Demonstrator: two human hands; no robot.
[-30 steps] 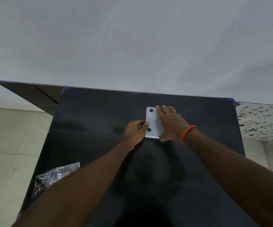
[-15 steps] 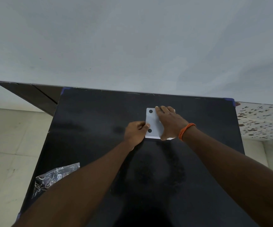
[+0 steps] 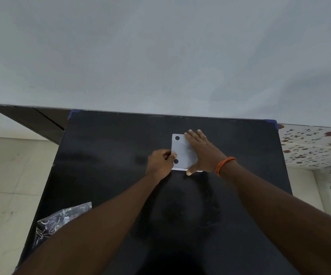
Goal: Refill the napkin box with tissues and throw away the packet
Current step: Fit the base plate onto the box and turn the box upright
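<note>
"So where is the flat white napkin box with two black dots [image 3: 182,150]?"

"It sits on the big black table [image 3: 105,155], near the far edge and a bit to the right of the middle."

"What are the hands doing?"

"The right hand [image 3: 202,153] lies flat on top of the box. Its fingers are spread out and loose, not curled, and its thumb hooks over the near edge. It has an orange band [image 3: 225,164] on the wrist. The left hand [image 3: 160,162] is at the left side of the box. Its fingers are curled in, pinching right at the edge. I cannot tell what is between them."

"Both arms are stretched far out?"

"Yes, both reach from the near side and meet at the box."

"Will the box be hard to hold?"

"I think not. It looks light, thin and stiff. The table looks smooth, so the box may slide. Pressing on top should keep it still. The edges look like the best place to grab."

"And the packet?"

"A crinkly black and clear plastic packet [image 3: 61,221] lies at the near left edge of the table, well apart from the box. It looks soft and light, so any corner will do."
</note>
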